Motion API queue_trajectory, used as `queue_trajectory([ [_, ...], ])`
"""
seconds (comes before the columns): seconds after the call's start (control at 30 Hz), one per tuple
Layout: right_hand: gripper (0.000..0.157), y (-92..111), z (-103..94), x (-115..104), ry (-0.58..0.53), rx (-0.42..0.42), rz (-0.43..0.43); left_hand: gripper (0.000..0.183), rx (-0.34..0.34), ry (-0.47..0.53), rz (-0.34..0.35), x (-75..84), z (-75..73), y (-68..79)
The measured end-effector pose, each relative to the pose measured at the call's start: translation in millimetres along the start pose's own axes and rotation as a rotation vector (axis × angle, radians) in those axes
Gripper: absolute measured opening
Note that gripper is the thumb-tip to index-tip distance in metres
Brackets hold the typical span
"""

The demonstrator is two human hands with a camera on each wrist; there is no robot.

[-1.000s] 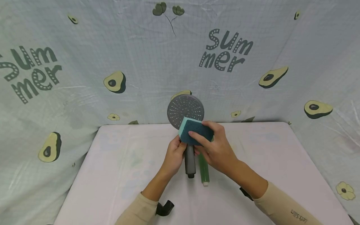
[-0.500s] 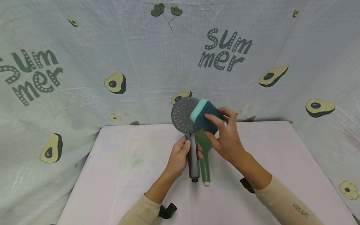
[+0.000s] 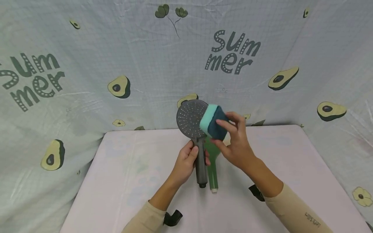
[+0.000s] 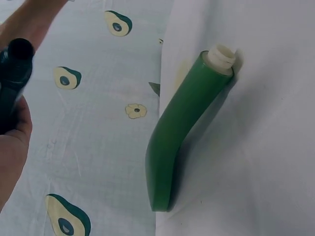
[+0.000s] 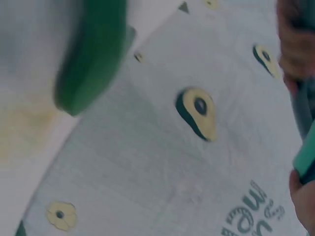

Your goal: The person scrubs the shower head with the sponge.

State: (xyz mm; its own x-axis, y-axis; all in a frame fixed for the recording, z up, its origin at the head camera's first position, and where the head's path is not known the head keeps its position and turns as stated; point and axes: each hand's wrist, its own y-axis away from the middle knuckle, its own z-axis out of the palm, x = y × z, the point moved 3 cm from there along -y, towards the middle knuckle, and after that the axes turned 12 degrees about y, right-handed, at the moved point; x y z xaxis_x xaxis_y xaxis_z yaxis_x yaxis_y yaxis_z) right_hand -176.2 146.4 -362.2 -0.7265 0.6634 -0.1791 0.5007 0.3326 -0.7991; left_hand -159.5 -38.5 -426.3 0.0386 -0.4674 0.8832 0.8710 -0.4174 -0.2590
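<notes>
A grey shower head [image 3: 190, 118] with a round nozzle face is held upright above the table. My left hand [image 3: 185, 159] grips its handle just below the face. In my right hand [image 3: 238, 142] a two-tone sponge [image 3: 218, 124], light teal with a dark blue scouring side, is pinched between thumb and fingers. The sponge overlaps the right edge of the nozzle face in the head view; whether they touch I cannot tell. Behind the handle lies a green shower head [image 3: 213, 171] with a white threaded end, partly hidden by hand and sponge; its curved handle [image 4: 182, 118] fills the left wrist view.
A pale table [image 3: 140, 181] spreads under both arms, backed by a cloth [image 3: 151, 74] printed with avocados and lettering. Black straps with small fittings sit near each forearm, one a black elbow-shaped piece [image 3: 173, 218] by the left sleeve.
The sponge has moved up and right from the shower head's neck to the right side of its face, turning on edge. The left hand and shower head have shifted slightly right.
</notes>
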Motion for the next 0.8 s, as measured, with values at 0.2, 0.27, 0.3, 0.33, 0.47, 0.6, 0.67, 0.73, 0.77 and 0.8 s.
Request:
queue_trajectory([
  [0.2,0.070,-25.3,-22.0,11.8,-0.157,-0.053,0.166,0.037,0.000,-0.065,-0.012,-1.1,-3.2,4.1],
  [0.27,0.074,-25.8,-21.6,11.1,-0.212,-0.087,0.202,0.036,0.014,-0.085,0.001,0.3,-5.0,4.1],
  [0.3,0.076,-23.5,-19.7,10.0,-0.244,-0.104,0.216,0.036,0.027,-0.092,0.007,1.6,-5.9,3.9],
  [0.33,0.078,-20.4,-16.1,8.5,-0.270,-0.121,0.224,0.036,0.040,-0.097,0.016,3.5,-7.4,3.5],
  [0.47,0.076,2.4,2.4,4.9,-0.408,-0.195,0.247,0.035,0.080,-0.114,0.062,11.7,-13.5,2.0],
  [0.6,0.074,14.8,8.5,9.5,-0.509,-0.223,0.267,0.033,0.082,-0.149,0.079,16.4,-17.6,2.1],
  [0.67,0.073,11.6,3.3,13.8,-0.515,-0.221,0.274,0.031,0.084,-0.183,0.080,16.6,-19.0,2.8],
  [0.73,0.072,3.8,-5.7,18.0,-0.503,-0.220,0.276,0.031,0.085,-0.230,0.080,16.2,-19.4,3.5],
  [0.77,0.071,-0.8,-10.5,20.0,-0.494,-0.221,0.276,0.030,0.087,-0.254,0.080,15.4,-19.7,3.7],
  [0.8,0.070,-5.9,-15.5,21.6,-0.481,-0.223,0.268,0.030,0.089,-0.277,0.081,14.3,-20.1,3.9],
])
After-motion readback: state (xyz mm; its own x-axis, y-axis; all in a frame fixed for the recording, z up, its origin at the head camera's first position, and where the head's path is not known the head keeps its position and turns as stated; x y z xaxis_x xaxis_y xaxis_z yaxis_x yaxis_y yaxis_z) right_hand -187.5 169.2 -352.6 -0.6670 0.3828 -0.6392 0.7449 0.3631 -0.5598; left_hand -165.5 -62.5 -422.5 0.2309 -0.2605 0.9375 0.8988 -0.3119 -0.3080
